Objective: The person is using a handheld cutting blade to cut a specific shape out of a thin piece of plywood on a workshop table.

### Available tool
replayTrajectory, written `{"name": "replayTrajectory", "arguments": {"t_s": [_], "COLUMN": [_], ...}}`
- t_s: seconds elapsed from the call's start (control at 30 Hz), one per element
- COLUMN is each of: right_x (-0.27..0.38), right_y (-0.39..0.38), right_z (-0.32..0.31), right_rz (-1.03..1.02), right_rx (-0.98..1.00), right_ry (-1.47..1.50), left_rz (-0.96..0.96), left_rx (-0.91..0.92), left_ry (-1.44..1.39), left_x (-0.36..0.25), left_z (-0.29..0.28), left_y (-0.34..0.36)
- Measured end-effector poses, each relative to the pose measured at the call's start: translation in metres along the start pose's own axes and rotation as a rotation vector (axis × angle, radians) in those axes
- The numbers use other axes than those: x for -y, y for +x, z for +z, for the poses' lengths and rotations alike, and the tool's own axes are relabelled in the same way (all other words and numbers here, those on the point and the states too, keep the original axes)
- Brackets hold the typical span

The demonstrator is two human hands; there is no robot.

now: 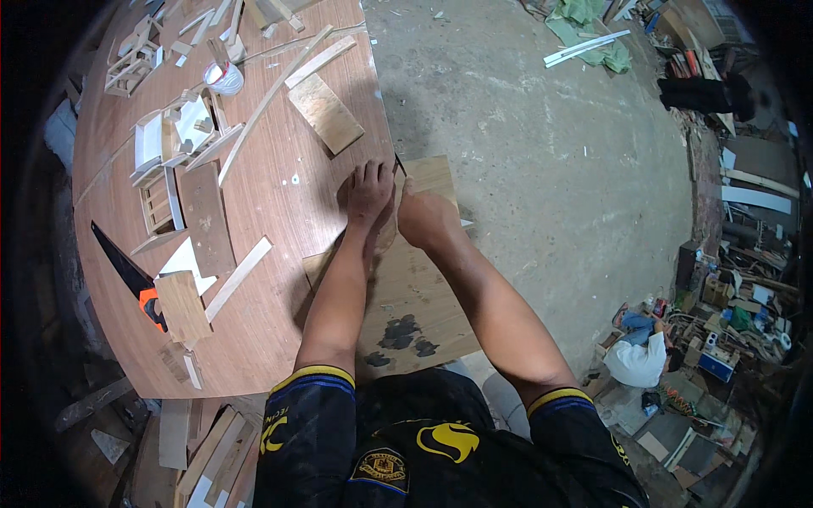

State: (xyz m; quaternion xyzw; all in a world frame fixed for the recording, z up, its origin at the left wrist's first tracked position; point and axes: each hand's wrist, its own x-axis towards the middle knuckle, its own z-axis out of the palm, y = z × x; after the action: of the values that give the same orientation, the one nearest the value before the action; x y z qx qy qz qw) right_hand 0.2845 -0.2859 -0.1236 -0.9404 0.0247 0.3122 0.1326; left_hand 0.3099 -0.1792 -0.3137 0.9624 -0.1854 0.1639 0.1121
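A large plywood board [423, 313] with dark stains lies over the table's right edge, beneath my forearms. My left hand [368, 193] has its fingers bent over the board near the table edge, holding it. My right hand [428, 216] is closed just right of it, gripping a thin dark tool [400, 162], apparently a blade seen edge-on; its handle is hidden by my fingers. A small plywood piece [326, 114] lies on the table ahead of my left hand.
The wooden table [118, 322] carries an orange-handled saw [114, 262], strips [237, 279], small wooden assemblies [169, 135] and a white cup [223, 78]. A concrete floor [525, 169] lies right, with scrap piles [754, 288], green cloth [584, 25] and a person in white [635, 356] low at right.
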Motion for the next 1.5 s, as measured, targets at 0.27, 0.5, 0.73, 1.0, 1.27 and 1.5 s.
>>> {"name": "replayTrajectory", "arguments": {"t_s": [0.27, 0.5, 0.73, 1.0, 1.27, 1.5], "right_x": [0.002, 0.007, 0.005, 0.001, 0.015, 0.019], "right_y": [0.000, -0.002, 0.008, 0.020, 0.020, 0.023], "right_z": [-0.004, 0.006, 0.008, 0.004, 0.008, 0.026], "right_rz": [0.025, 0.029, -0.011, 0.011, -0.019, 0.032], "right_rx": [0.041, -0.054, 0.006, -0.047, -0.003, -0.010], "right_ry": [0.014, 0.090, 0.029, 0.098, 0.023, 0.031], "left_rz": [-0.020, -0.080, -0.117, -0.136, -0.185, -0.126], "left_rx": [-0.118, -0.059, -0.038, 0.044, 0.029, -0.032], "left_ry": [0.017, 0.040, -0.062, -0.031, -0.056, 0.084], "left_x": [-0.003, -0.007, -0.017, -0.010, -0.010, -0.019], "left_z": [0.007, 0.003, -0.012, -0.007, -0.014, -0.017], "left_y": [0.000, 0.002, 0.005, 0.004, -0.004, 0.005]}}
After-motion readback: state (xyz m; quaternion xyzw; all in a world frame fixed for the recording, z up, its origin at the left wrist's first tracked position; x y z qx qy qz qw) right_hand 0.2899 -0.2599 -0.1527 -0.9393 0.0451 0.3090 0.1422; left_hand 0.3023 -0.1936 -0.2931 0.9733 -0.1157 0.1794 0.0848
